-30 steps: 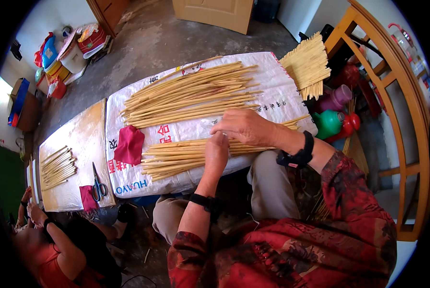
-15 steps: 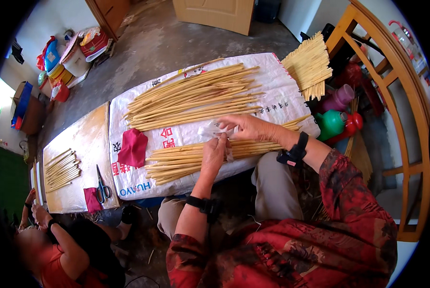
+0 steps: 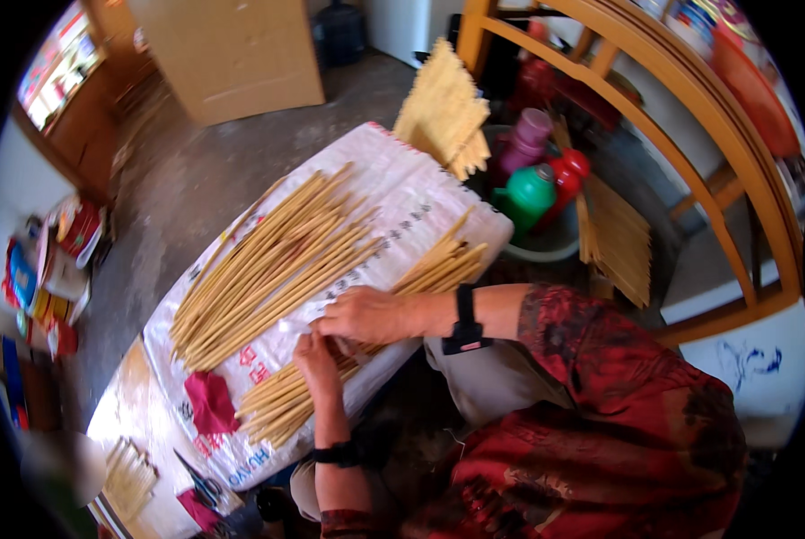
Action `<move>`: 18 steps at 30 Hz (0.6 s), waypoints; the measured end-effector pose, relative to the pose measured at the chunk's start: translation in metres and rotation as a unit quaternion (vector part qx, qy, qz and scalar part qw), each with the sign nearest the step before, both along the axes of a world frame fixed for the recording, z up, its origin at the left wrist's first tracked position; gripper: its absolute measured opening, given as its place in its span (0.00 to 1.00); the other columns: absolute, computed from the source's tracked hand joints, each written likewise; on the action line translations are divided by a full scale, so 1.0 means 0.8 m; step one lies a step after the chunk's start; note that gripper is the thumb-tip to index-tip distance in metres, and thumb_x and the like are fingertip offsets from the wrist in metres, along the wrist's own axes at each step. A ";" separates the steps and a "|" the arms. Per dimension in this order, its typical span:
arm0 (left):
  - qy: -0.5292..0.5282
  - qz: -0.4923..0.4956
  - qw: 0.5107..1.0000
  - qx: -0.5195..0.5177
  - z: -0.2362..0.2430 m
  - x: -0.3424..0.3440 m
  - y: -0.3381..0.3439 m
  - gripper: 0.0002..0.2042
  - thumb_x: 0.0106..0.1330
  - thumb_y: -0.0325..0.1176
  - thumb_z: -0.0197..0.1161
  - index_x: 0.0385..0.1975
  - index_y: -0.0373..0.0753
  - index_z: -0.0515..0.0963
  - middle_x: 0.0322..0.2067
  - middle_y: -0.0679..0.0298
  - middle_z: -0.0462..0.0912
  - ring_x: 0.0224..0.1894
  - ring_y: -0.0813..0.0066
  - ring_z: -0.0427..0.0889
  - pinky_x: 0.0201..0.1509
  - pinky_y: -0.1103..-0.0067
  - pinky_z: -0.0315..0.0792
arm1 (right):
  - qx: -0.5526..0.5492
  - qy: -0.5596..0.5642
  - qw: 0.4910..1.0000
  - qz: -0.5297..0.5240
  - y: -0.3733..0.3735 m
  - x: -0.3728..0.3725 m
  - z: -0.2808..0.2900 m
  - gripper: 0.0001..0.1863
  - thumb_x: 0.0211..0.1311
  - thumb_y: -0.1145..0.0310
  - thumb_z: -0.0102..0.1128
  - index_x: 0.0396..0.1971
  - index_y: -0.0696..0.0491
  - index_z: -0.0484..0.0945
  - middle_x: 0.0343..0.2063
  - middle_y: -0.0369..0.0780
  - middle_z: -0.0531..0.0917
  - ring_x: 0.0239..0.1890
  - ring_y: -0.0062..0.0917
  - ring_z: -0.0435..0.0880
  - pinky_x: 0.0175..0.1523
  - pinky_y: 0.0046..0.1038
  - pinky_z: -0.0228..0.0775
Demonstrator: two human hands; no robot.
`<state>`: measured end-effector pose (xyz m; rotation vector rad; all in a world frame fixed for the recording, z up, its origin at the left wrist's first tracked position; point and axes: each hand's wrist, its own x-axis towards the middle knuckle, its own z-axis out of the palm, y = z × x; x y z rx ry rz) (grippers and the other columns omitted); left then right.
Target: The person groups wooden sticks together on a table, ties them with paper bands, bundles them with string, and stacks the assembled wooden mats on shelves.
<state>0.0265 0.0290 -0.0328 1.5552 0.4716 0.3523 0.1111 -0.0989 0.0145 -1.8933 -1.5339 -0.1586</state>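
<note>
Above the near bundle of sticks, lying lower left to upper right on the white sheet, the left hand, nearer its lower-left end, and right hand meet, fingers curled nearly closed, any hold unclear.

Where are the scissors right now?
In the head view, the scissors lie at the lower left on the pale board, next to the lower maroon cloth.

The left hand and right hand meet above yellowish sticks.
</note>
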 end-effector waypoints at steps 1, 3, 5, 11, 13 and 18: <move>0.005 -0.008 1.000 -0.009 0.008 0.002 -0.003 0.13 0.65 0.33 0.50 0.18 0.37 0.70 0.13 0.70 0.69 0.14 0.84 0.63 0.17 0.84 0.57 | -0.001 -0.001 1.000 -0.010 -0.001 -0.001 -0.001 0.06 0.43 0.68 0.56 0.23 0.53 0.73 0.21 0.42 0.76 0.25 0.36 0.78 0.29 0.33 0.71; 0.009 -0.009 0.999 -0.051 0.014 0.003 0.000 0.12 0.65 0.33 0.49 0.21 0.37 0.71 0.15 0.68 0.71 0.15 0.82 0.67 0.17 0.84 0.62 | -0.013 0.001 1.000 -0.019 0.000 -0.003 0.000 0.06 0.43 0.68 0.55 0.22 0.54 0.73 0.20 0.42 0.76 0.25 0.36 0.78 0.28 0.33 0.70; 0.022 -0.010 0.996 -0.083 0.014 0.002 0.002 0.11 0.65 0.34 0.48 0.25 0.35 0.72 0.18 0.65 0.73 0.16 0.79 0.72 0.18 0.83 0.67 | -0.022 0.003 1.000 -0.022 0.001 -0.006 -0.001 0.06 0.44 0.68 0.54 0.21 0.54 0.73 0.18 0.42 0.76 0.24 0.36 0.78 0.27 0.33 0.70; 0.090 -0.010 0.993 -0.078 0.029 -0.001 0.000 0.14 0.67 0.37 0.45 0.36 0.30 0.72 0.22 0.59 0.76 0.18 0.75 0.77 0.19 0.81 0.71 | 0.057 -0.043 0.997 -0.033 0.001 -0.013 -0.030 0.09 0.45 0.64 0.53 0.16 0.53 0.72 0.15 0.42 0.75 0.19 0.34 0.77 0.20 0.33 0.67; 0.071 -0.046 0.994 -0.070 0.034 -0.001 -0.004 0.15 0.67 0.38 0.44 0.38 0.31 0.72 0.22 0.58 0.76 0.18 0.75 0.76 0.19 0.81 0.71 | 0.063 -0.058 0.995 -0.041 -0.007 -0.015 -0.029 0.09 0.45 0.64 0.53 0.15 0.53 0.73 0.15 0.42 0.75 0.18 0.34 0.77 0.20 0.33 0.67; 0.107 -0.040 0.992 -0.052 0.059 0.000 -0.026 0.19 0.68 0.42 0.41 0.49 0.32 0.65 0.28 0.57 0.76 0.25 0.75 0.77 0.23 0.82 0.70 | 0.091 -0.087 0.991 -0.055 -0.008 -0.012 -0.041 0.10 0.39 0.62 0.58 0.10 0.52 0.73 0.13 0.40 0.74 0.16 0.30 0.77 0.20 0.30 0.67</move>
